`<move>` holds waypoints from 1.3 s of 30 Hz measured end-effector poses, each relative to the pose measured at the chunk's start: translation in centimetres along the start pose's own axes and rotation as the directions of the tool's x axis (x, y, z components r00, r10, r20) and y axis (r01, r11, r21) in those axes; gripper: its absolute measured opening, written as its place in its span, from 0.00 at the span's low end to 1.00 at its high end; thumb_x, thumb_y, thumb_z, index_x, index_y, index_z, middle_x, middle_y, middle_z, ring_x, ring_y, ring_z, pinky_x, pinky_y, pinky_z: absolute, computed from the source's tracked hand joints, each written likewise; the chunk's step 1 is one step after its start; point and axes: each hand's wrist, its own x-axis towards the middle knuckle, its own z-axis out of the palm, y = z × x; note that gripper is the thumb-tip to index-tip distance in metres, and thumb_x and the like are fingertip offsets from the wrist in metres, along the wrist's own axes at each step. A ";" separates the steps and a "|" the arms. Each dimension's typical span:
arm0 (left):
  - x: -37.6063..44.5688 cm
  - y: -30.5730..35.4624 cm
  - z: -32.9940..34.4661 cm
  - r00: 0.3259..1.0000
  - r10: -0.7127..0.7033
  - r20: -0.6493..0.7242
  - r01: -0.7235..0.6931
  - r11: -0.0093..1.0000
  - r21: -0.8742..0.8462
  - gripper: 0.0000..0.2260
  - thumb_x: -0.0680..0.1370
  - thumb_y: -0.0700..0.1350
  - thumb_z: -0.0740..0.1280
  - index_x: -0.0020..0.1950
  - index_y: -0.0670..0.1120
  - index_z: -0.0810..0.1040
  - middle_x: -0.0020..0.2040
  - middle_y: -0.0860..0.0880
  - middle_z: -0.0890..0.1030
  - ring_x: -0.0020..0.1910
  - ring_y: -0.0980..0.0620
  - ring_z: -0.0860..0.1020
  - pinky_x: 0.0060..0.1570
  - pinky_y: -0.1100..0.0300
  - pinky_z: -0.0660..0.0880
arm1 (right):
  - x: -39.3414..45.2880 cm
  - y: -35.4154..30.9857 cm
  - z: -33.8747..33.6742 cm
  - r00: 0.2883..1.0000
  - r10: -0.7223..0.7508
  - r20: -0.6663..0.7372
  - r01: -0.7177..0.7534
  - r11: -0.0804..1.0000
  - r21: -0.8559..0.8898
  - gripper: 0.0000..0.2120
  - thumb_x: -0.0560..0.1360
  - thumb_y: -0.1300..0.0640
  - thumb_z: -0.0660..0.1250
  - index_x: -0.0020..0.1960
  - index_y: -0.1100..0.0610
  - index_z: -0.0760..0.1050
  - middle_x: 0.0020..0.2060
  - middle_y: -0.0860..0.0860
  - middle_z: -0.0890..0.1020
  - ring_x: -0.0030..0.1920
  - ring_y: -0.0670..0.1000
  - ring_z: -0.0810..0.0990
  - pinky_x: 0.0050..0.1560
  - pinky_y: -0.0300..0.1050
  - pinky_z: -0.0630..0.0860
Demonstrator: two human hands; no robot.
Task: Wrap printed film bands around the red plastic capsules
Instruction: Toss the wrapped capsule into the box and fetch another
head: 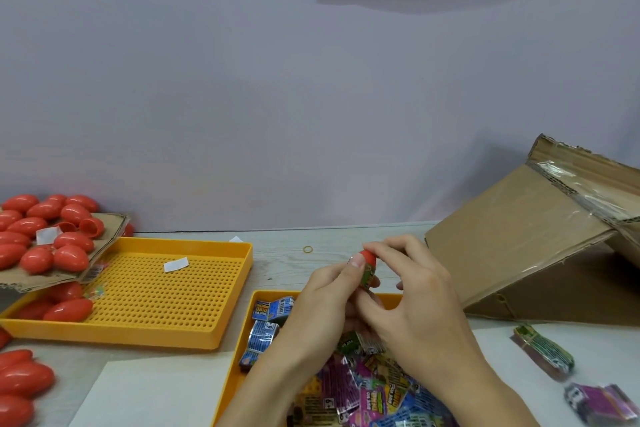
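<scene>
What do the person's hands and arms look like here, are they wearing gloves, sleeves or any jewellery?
Both hands are bare: no gloves on the left hand or the right hand. No rings, watch or bracelet show on the fingers and wrists in view. The forearms are uncovered too, with no sleeve reaching as far as the picture shows. The one fingernail that shows plainly, on the left thumb, is short and unpainted.

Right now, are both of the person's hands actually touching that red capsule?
Touching. The head view shows left hand thumb and right hand fingertips pinching the red capsule.

Pale wall [207,80] behind a light wooden table [339,239].
</scene>
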 end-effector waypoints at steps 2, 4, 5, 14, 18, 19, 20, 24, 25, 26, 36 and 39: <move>-0.1 0.1 0.1 1.000 -0.010 0.000 0.010 0.999 -0.053 0.21 0.75 0.59 0.63 0.51 0.41 0.78 0.35 0.44 0.80 0.34 0.48 0.79 0.38 0.54 0.77 | 0.0 -0.1 -0.1 1.000 0.003 0.023 -0.004 0.999 0.033 0.18 0.71 0.48 0.70 0.61 0.45 0.77 0.50 0.36 0.73 0.54 0.39 0.74 0.46 0.28 0.70; -0.2 0.3 0.2 1.000 -0.013 -0.004 0.013 0.997 -0.072 0.20 0.77 0.57 0.62 0.53 0.41 0.78 0.35 0.44 0.80 0.35 0.49 0.78 0.40 0.54 0.75 | 0.1 -0.3 -0.1 0.999 -0.010 0.039 0.008 0.999 0.039 0.19 0.70 0.44 0.66 0.59 0.44 0.78 0.49 0.37 0.73 0.54 0.40 0.74 0.47 0.28 0.70; -0.3 0.5 0.3 1.000 -0.019 -0.015 0.018 0.998 -0.067 0.19 0.79 0.56 0.61 0.54 0.40 0.77 0.35 0.44 0.79 0.35 0.48 0.77 0.40 0.53 0.74 | 0.1 -0.3 -0.1 0.999 -0.014 0.052 0.012 0.999 0.035 0.19 0.69 0.42 0.64 0.59 0.44 0.78 0.49 0.37 0.73 0.53 0.40 0.74 0.46 0.29 0.71; -0.8 1.9 0.7 0.989 -0.131 0.072 0.149 0.888 -0.436 0.18 0.79 0.53 0.59 0.52 0.37 0.75 0.36 0.42 0.77 0.33 0.48 0.77 0.36 0.57 0.76 | 0.1 -0.6 0.1 0.999 0.046 -0.014 -0.041 0.962 0.269 0.19 0.68 0.47 0.76 0.58 0.44 0.79 0.50 0.36 0.80 0.56 0.39 0.78 0.50 0.29 0.73; -0.6 1.7 0.7 0.995 -0.101 0.008 0.098 0.938 -0.331 0.21 0.76 0.54 0.62 0.55 0.36 0.78 0.37 0.40 0.77 0.35 0.47 0.77 0.36 0.57 0.77 | 0.2 0.1 -0.1 1.000 0.016 0.018 -0.018 0.993 0.120 0.19 0.69 0.43 0.73 0.59 0.45 0.79 0.50 0.36 0.79 0.54 0.39 0.77 0.48 0.32 0.73; -0.6 1.7 0.7 0.995 -0.095 -0.006 0.088 0.944 -0.319 0.20 0.76 0.52 0.63 0.54 0.36 0.79 0.36 0.40 0.77 0.35 0.47 0.77 0.36 0.57 0.77 | 0.2 0.2 -0.1 1.000 0.005 0.028 -0.008 0.997 0.077 0.20 0.69 0.40 0.70 0.59 0.44 0.78 0.50 0.36 0.79 0.55 0.39 0.76 0.49 0.35 0.73; -0.6 1.6 0.7 0.995 -0.098 -0.009 0.089 0.940 -0.329 0.19 0.76 0.51 0.63 0.54 0.35 0.78 0.36 0.40 0.77 0.35 0.47 0.77 0.36 0.57 0.78 | 0.2 0.3 -0.2 1.000 -0.001 0.031 -0.001 0.998 0.060 0.22 0.69 0.37 0.67 0.60 0.43 0.77 0.51 0.35 0.78 0.56 0.39 0.76 0.49 0.36 0.74; -0.8 1.8 0.3 0.990 -0.133 0.046 0.139 0.876 -0.461 0.18 0.78 0.48 0.62 0.57 0.34 0.77 0.39 0.40 0.77 0.36 0.47 0.77 0.39 0.55 0.78 | 0.5 0.2 -0.2 0.999 -0.028 0.026 0.025 0.993 0.114 0.22 0.70 0.36 0.66 0.60 0.43 0.77 0.51 0.36 0.78 0.56 0.40 0.76 0.48 0.31 0.72; -0.8 1.8 0.2 0.990 -0.132 0.057 0.143 0.874 -0.464 0.18 0.78 0.48 0.61 0.56 0.35 0.78 0.40 0.39 0.78 0.37 0.47 0.78 0.39 0.54 0.78 | 0.5 0.1 -0.2 0.999 -0.025 0.025 0.022 0.990 0.140 0.21 0.71 0.36 0.66 0.60 0.43 0.77 0.51 0.36 0.78 0.56 0.40 0.77 0.49 0.30 0.71; -0.7 1.7 0.2 0.990 -0.131 0.054 0.141 0.878 -0.457 0.17 0.78 0.48 0.61 0.55 0.35 0.79 0.41 0.38 0.79 0.37 0.47 0.79 0.40 0.53 0.78 | 0.5 0.1 -0.2 0.999 -0.015 0.028 0.010 0.986 0.169 0.19 0.71 0.37 0.66 0.60 0.42 0.76 0.51 0.36 0.77 0.56 0.40 0.77 0.49 0.30 0.72; 0.4 0.9 -0.6 0.959 -0.086 -0.270 -0.021 0.928 -0.371 0.18 0.73 0.44 0.72 0.56 0.32 0.76 0.49 0.34 0.84 0.49 0.39 0.84 0.48 0.49 0.82 | -0.3 -2.1 1.2 0.998 0.060 0.016 -0.061 0.998 0.036 0.19 0.71 0.38 0.63 0.60 0.37 0.63 0.52 0.33 0.67 0.55 0.36 0.70 0.49 0.27 0.71; 0.4 0.8 -0.3 0.955 -0.045 -0.294 -0.036 0.964 -0.264 0.18 0.68 0.47 0.74 0.48 0.36 0.76 0.39 0.40 0.84 0.38 0.45 0.84 0.33 0.58 0.79 | -0.2 -2.4 2.0 0.997 0.083 0.004 -0.083 0.996 -0.026 0.12 0.77 0.48 0.64 0.58 0.42 0.66 0.50 0.36 0.68 0.50 0.38 0.70 0.47 0.25 0.66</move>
